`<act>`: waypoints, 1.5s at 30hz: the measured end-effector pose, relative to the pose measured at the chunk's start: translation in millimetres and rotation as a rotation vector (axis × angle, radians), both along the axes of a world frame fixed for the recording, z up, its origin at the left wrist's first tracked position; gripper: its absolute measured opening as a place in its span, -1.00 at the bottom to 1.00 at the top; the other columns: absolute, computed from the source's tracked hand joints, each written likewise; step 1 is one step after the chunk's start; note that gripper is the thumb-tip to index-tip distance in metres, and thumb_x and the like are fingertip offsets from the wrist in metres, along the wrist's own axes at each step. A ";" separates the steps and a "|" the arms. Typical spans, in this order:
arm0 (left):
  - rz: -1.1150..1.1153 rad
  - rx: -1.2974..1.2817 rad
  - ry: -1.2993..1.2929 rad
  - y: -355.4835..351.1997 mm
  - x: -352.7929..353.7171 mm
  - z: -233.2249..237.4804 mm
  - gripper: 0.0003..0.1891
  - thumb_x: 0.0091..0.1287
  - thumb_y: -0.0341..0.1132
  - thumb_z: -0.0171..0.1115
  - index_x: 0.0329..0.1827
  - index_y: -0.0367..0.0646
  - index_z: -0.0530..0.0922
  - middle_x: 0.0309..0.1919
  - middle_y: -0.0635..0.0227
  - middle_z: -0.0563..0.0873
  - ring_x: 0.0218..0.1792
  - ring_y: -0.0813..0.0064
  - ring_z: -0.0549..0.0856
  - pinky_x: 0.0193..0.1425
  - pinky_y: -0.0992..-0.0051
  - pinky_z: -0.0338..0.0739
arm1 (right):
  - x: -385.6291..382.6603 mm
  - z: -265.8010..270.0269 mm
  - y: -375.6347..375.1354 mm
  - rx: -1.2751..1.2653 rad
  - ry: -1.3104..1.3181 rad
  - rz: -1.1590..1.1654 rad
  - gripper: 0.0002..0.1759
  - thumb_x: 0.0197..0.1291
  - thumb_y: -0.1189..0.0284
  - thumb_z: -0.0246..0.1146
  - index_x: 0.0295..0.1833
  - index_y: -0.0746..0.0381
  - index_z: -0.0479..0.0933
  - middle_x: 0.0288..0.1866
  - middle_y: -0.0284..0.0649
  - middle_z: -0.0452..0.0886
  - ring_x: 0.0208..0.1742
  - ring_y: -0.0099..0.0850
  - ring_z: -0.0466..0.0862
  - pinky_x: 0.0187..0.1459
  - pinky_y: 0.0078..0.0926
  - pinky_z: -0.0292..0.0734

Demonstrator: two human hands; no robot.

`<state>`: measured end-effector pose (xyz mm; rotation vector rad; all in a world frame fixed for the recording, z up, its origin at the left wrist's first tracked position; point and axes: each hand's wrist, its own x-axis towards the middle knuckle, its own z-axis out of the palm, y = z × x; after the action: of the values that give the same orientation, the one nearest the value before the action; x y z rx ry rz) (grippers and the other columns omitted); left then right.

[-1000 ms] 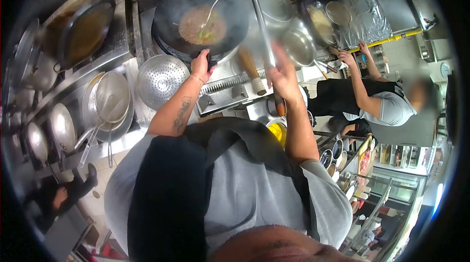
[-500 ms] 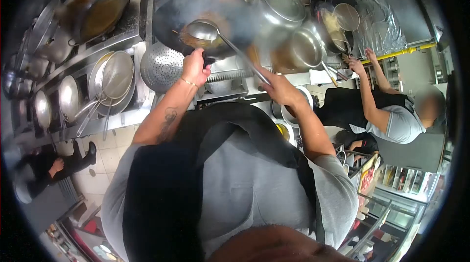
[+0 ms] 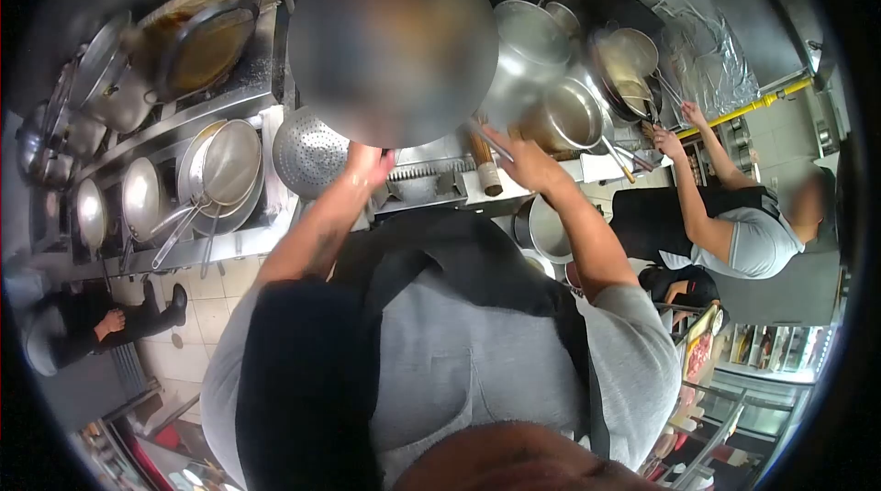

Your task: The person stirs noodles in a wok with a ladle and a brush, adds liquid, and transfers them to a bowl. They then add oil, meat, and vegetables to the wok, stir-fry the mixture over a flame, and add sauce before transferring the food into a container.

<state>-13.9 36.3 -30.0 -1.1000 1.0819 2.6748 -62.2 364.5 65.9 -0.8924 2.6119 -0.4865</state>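
A large, dark, round blur covers the spot of the wok [image 3: 307, 78], so its contents and the ladle's bowl are hidden. At the near edge of this blur, my left hand [image 3: 365, 165] is closed on the wok's handle, most of which is out of sight. My right hand [image 3: 525, 163] grips the ladle by its long metal handle [image 3: 492, 139], which slants up to the left into the blur. Just left of that hand is a bamboo wok brush [image 3: 485, 161]. A perforated skimmer [image 3: 307, 153] lies left of my left hand.
Strainers [image 3: 231, 161] and pans line the left counter; an oil-filled wok [image 3: 211, 49] sits behind them. Metal pots [image 3: 571, 113] stand to the right. There, a co-worker [image 3: 748, 225] handles utensils over another wok [image 3: 624, 78]. Another person's legs [image 3: 138, 312] show at lower left.
The wok, ladle bowl and flames seen earlier are now behind the dark round blur. My left hand has dropped slightly lower in view, and my right hand has shifted a little.
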 end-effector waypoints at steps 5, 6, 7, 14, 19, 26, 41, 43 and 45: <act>-0.104 -0.139 -0.067 -7.2 -23.2 -42.6 -0.80 0.36 -0.16 0.27 -0.23 -0.11 0.57 -0.42 0.31 0.59 -0.62 0.46 0.51 -0.70 0.48 0.32 | -13.8 -48.1 -39.0 0.034 0.078 -0.190 -0.23 0.39 0.45 0.17 0.70 -0.05 0.22 0.07 0.31 0.70 0.04 0.32 0.71 0.16 0.19 0.59; -0.016 -0.140 -0.005 6.4 2.3 -29.5 -0.83 0.33 -0.21 0.27 -0.25 -0.11 0.56 -0.47 0.34 0.55 -0.65 0.45 0.49 -0.71 0.45 0.31 | -6.2 -47.5 -41.1 0.024 0.082 -0.216 -0.22 0.39 0.46 0.18 0.71 -0.05 0.21 0.06 0.31 0.71 0.02 0.32 0.71 0.15 0.21 0.59; -0.010 -0.095 -0.051 6.6 24.2 -32.3 -0.87 0.33 -0.25 0.25 -0.26 -0.10 0.56 -0.48 0.34 0.55 -0.64 0.45 0.50 -0.71 0.44 0.32 | -0.2 -46.6 -43.4 0.008 0.086 -0.243 -0.21 0.38 0.47 0.19 0.71 -0.06 0.21 0.04 0.30 0.72 -0.01 0.32 0.72 0.14 0.23 0.60; -0.082 -0.016 -0.079 -11.4 -43.1 -22.8 -0.79 0.43 -0.16 0.25 -0.10 -0.10 0.57 -0.33 0.27 0.57 -0.47 0.39 0.55 -0.60 0.50 0.43 | -17.6 -35.6 -4.8 -0.095 0.086 0.023 -0.19 0.39 0.47 0.18 0.73 -0.07 0.19 -0.14 0.23 0.74 -0.14 0.21 0.75 0.05 0.10 0.63; -0.039 -0.151 0.011 4.4 23.1 -33.6 -0.83 0.36 -0.26 0.22 -0.32 -0.16 0.53 -0.41 0.25 0.60 -0.60 0.43 0.49 -0.68 0.47 0.33 | -3.4 -56.6 -39.4 -0.042 0.147 -0.199 -0.18 0.34 0.48 0.22 0.71 -0.02 0.22 -0.08 0.33 0.72 -0.10 0.27 0.74 0.09 0.17 0.61; 0.031 -0.037 -0.079 -3.7 -34.2 9.3 -0.83 0.35 -0.23 0.26 -0.33 -0.12 0.54 -0.38 0.28 0.61 -0.57 0.41 0.53 -0.66 0.49 0.33 | -14.8 -4.1 -0.7 -0.020 0.045 0.012 -0.13 0.30 0.51 0.26 0.72 -0.01 0.18 -0.01 0.23 0.74 -0.08 0.29 0.73 0.07 0.19 0.64; -0.175 0.016 0.044 -22.0 -52.8 -52.8 -0.81 0.43 -0.19 0.22 -0.14 -0.13 0.59 -0.36 0.32 0.56 -0.51 0.45 0.50 -0.59 0.46 0.40 | -10.9 -44.7 -34.0 -0.030 0.072 -0.073 -0.20 0.39 0.45 0.22 0.72 -0.08 0.21 -0.14 0.27 0.75 -0.11 0.19 0.77 0.07 0.14 0.65; -0.024 -0.171 -0.029 1.5 -10.3 -29.6 -0.84 0.38 -0.23 0.24 -0.18 -0.12 0.59 -0.40 0.33 0.58 -0.55 0.47 0.50 -0.65 0.43 0.34 | -10.8 -52.5 -53.2 0.104 0.079 -0.246 -0.18 0.36 0.48 0.22 0.71 -0.08 0.22 -0.12 0.29 0.74 -0.13 0.19 0.77 0.05 0.14 0.65; -0.066 -0.187 -0.045 4.9 37.2 -4.8 -0.88 0.32 -0.28 0.23 -0.18 -0.10 0.60 -0.41 0.38 0.59 -0.57 0.46 0.52 -0.64 0.43 0.35 | -2.9 -41.3 -38.3 0.015 0.150 -0.202 -0.15 0.33 0.48 0.25 0.72 -0.08 0.21 -0.13 0.29 0.73 -0.15 0.20 0.77 0.03 0.13 0.66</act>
<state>23.3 41.2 -34.8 -1.1239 1.3580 2.5275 -65.1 326.3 24.6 -0.6881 2.8556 -0.4664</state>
